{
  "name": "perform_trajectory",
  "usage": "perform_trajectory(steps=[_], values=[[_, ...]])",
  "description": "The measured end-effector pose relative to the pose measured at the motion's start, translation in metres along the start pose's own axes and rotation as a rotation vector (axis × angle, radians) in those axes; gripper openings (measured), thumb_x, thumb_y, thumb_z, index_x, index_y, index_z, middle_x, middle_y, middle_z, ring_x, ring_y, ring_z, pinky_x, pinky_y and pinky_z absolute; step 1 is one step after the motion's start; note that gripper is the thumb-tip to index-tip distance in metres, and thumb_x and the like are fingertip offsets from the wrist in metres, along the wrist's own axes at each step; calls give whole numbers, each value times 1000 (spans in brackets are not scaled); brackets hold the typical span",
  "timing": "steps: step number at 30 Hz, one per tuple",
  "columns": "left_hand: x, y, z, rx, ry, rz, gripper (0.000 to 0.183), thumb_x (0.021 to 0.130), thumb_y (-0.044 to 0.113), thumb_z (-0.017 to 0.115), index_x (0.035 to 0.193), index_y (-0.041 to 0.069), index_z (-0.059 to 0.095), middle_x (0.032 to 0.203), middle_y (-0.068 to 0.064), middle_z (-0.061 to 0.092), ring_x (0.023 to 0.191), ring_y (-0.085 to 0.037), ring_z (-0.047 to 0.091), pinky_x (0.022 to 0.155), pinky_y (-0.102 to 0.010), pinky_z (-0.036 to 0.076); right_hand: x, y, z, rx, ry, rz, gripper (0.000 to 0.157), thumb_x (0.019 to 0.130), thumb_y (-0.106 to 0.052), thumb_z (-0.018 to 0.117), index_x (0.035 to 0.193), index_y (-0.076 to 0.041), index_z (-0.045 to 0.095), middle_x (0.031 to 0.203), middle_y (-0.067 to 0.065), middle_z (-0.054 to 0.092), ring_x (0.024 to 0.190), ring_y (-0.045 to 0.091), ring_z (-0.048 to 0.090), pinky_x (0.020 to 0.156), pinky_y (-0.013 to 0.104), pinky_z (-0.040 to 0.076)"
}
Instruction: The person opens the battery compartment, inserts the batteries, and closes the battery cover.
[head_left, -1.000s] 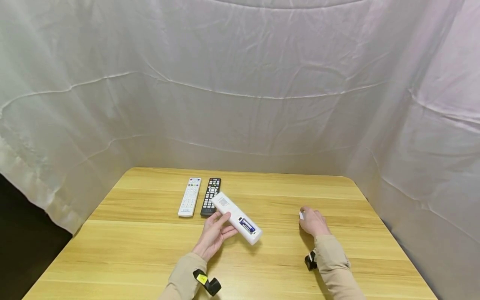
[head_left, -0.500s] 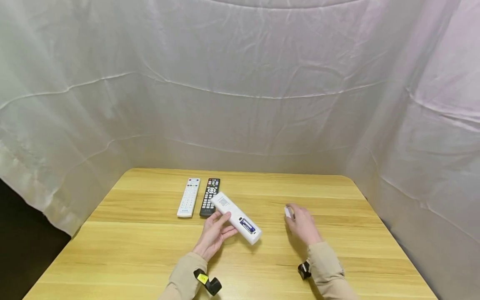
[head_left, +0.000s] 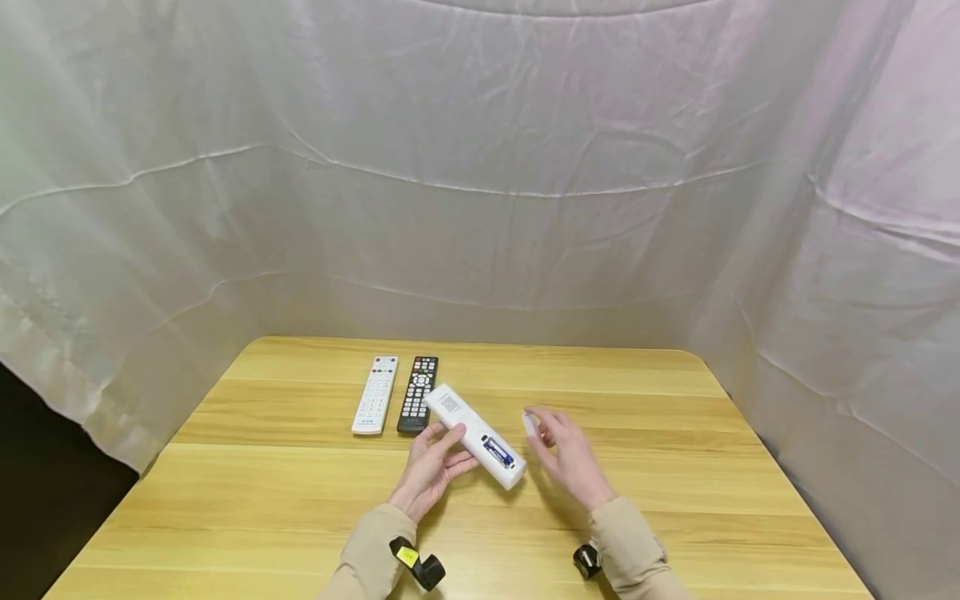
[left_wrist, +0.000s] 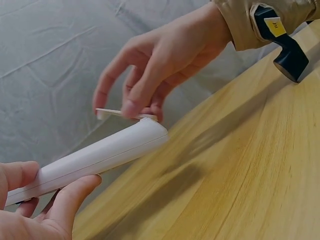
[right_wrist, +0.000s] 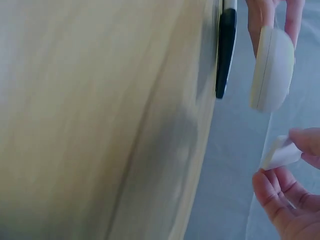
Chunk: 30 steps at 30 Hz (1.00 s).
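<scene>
My left hand [head_left: 429, 475] grips a white remote control [head_left: 468, 429] by its middle, back side up and tilted above the table. Its battery compartment lies uncovered at the near right end, with blue batteries [head_left: 498, 451] inside. Between thumb and fingers, my right hand [head_left: 564, 454] pinches a small white battery cover [head_left: 531, 425], just right of that end. In the left wrist view the cover [left_wrist: 122, 114] is held close over the remote's end [left_wrist: 145, 130]; whether they touch I cannot tell. The right wrist view shows the cover [right_wrist: 281, 152] apart from the remote [right_wrist: 272, 70].
Two more remotes lie face up on the wooden table [head_left: 300, 500]: a white one [head_left: 375, 396] and, beside it, a black one [head_left: 417, 396] partly behind the held remote. A grey curtain [head_left: 480, 208] surrounds the table's back and sides.
My right hand has moved left across the table with the battery cover, from the right side up to the remote. The left hand and its remote have hardly moved.
</scene>
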<state>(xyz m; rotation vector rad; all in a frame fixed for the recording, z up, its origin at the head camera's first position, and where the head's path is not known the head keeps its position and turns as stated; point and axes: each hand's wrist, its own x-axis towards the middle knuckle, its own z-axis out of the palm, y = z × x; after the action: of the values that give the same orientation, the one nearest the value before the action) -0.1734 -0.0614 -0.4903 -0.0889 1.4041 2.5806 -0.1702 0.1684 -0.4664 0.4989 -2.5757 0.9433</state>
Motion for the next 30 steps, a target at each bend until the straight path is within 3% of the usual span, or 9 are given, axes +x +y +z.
perform_trajectory(steps=[4,13,20,30], values=[[-2,-1,-1,-27,-51,27,55,95,19,70,130,-5,36,120,-27,62,94,-29,75,89,-40,64,-1,-9,5,23,-10,-30,46,90,-8,73,134,-8,61,102,9,67,84,15,63,73,21,58],[-1,-1,4,46,31,-24,47,102,12,57,137,-6,31,129,-29,56,97,-31,74,91,-40,64,-2,-21,12,-5,16,-161,45,86,-8,76,130,-7,65,101,8,68,84,20,66,70,25,60],[-3,0,5,43,19,-25,47,102,11,57,138,-6,32,131,-30,55,98,-30,75,91,-40,64,-2,-27,17,-47,-3,-236,43,87,-12,76,129,-7,65,96,5,66,78,22,60,65,15,48],[-1,-1,4,57,1,-25,50,102,11,57,140,-7,30,136,-32,50,101,-30,74,93,-39,63,-2,-31,21,-127,-33,-276,42,89,-16,75,130,-12,65,97,4,64,80,11,56,66,15,48]])
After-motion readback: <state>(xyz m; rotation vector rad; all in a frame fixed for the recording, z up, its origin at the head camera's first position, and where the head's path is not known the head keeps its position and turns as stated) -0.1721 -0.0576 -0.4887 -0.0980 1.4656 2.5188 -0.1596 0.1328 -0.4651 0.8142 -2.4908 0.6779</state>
